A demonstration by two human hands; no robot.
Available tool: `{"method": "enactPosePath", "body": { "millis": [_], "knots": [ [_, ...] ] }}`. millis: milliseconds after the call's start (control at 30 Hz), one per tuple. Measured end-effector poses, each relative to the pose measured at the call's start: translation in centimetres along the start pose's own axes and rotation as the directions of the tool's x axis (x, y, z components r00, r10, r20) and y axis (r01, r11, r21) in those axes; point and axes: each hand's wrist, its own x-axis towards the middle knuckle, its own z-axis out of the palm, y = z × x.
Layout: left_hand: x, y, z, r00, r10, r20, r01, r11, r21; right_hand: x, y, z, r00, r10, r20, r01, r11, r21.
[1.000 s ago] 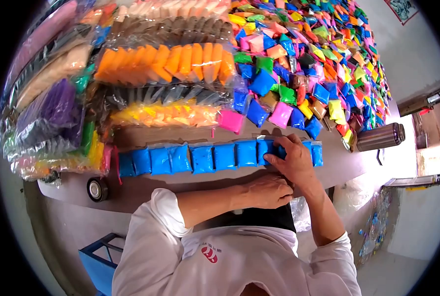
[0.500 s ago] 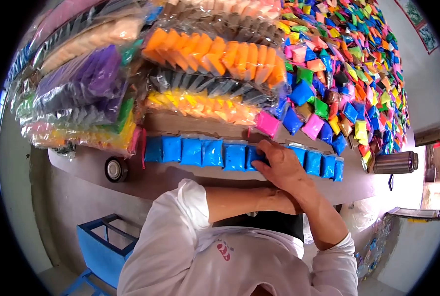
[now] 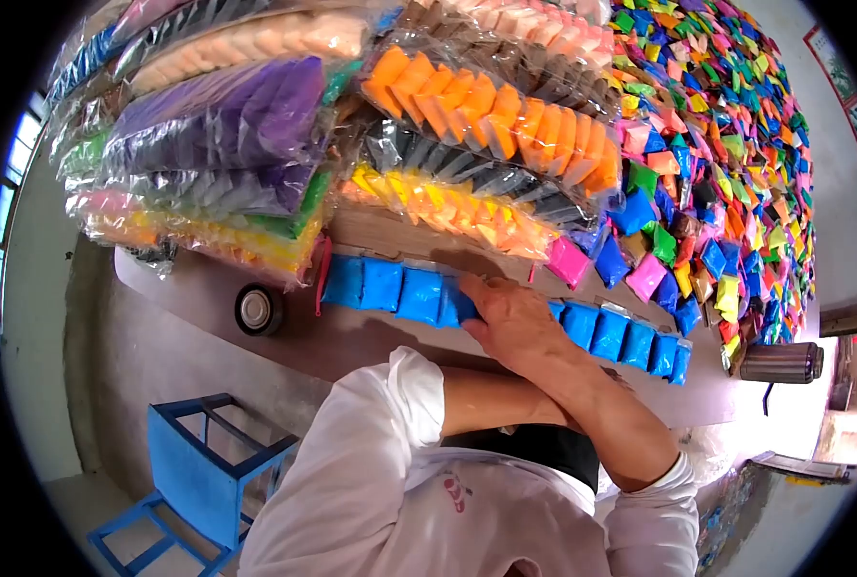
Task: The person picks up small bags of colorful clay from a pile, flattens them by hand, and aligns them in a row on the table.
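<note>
A row of blue sachets (image 3: 419, 295), in what looks like a joined clear plastic strip, lies along the near side of the table. My right hand (image 3: 515, 322) is over the middle of this row. Its thumb and forefinger close around the edges of one blue sachet (image 3: 455, 304), and the hand hides the sachets under it. My left forearm passes beneath my right forearm, so the left hand is hidden. A thin red strip (image 3: 323, 274) stands at the row's left end.
Clear bags of orange (image 3: 486, 106), purple (image 3: 217, 135) and yellow sachets (image 3: 457, 212) are stacked behind the row. Loose mixed-colour sachets (image 3: 717, 183) heap at the right. A round lidded container (image 3: 257, 310), a metal flask (image 3: 781, 363) and a blue stool (image 3: 198, 471) are nearby.
My right hand has slid left along the row by a couple of sachets. The camera view has shifted, so the table's contents appear farther right.
</note>
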Motion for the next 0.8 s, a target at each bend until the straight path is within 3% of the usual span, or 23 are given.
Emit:
{"method": "enactPosePath", "body": {
  "millis": [167,267,333,467,567,700,800],
  "knots": [
    [0.1,0.2,0.0,1.0,-0.001,-0.014,0.001,1.0,0.002,0.8,0.3,-0.3,0.997,-0.051,0.066,0.048,0.998,0.035],
    [0.1,0.4,0.0,1.0,0.007,-0.021,-0.007,1.0,-0.008,1.3,-0.7,-0.5,0.992,-0.022,0.123,0.027,0.999,-0.035],
    [-0.1,0.7,0.1,1.0,0.009,-0.026,-0.01,1.0,-0.02,2.1,-1.8,0.1,0.995,-0.102,-0.011,0.101,0.994,-0.036],
    [-0.1,1.2,0.0,0.999,0.027,-0.046,-0.029,0.999,-0.044,4.2,-3.9,1.7,0.979,-0.204,-0.012,0.204,0.979,0.004],
    [-0.2,1.2,-0.8,0.997,0.073,-0.015,-0.074,0.996,-0.059,5.2,-3.0,7.7,0.959,-0.247,-0.137,0.231,0.965,-0.125],
    [0.4,1.6,-3.1,0.988,0.13,0.079,-0.123,0.989,-0.084,5.4,-2.8,7.2,0.982,-0.184,0.049,0.178,0.978,0.11],
    [0.5,2.5,-4.3,0.983,0.127,0.13,-0.117,0.99,-0.081,3.3,-2.3,3.0,0.97,-0.241,-0.026,0.242,0.964,0.113]
  ]
}}
